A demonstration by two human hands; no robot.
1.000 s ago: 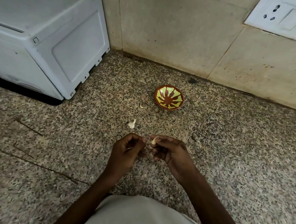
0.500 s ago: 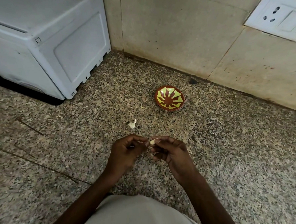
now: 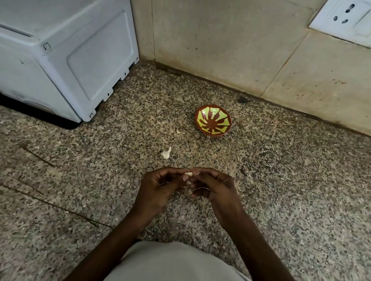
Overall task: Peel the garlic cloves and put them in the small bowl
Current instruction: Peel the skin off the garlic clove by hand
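**Pale clove pinched between two hands**

Speckled granite makes up the surface (image 3: 284,199), which fills most of the frame. Just below the centre, the left hand (image 3: 156,190) and the right hand (image 3: 216,189) meet fingertip to fingertip, both curled round a small pale garlic clove (image 3: 188,174) pinched between them above the surface. Only a little of the clove shows past the fingers, so how much skin it carries cannot be told.

Above the hands, slightly to the left, a white scrap of garlic (image 3: 166,153) lies on the granite; whether it is a whole clove or loose peel is unclear. A smaller pale fleck (image 3: 177,131) lies further up, just beside the small bowl (image 3: 213,120). That bowl, reddish brown with yellow-green rays painted inside, stands right of centre in the upper middle, near the tiled wall (image 3: 228,39).

At the upper left sits a white appliance (image 3: 62,48). At the upper right corner a white socket plate (image 3: 354,20) is set in the wall. Light cloth (image 3: 180,269) covers the lower middle edge.
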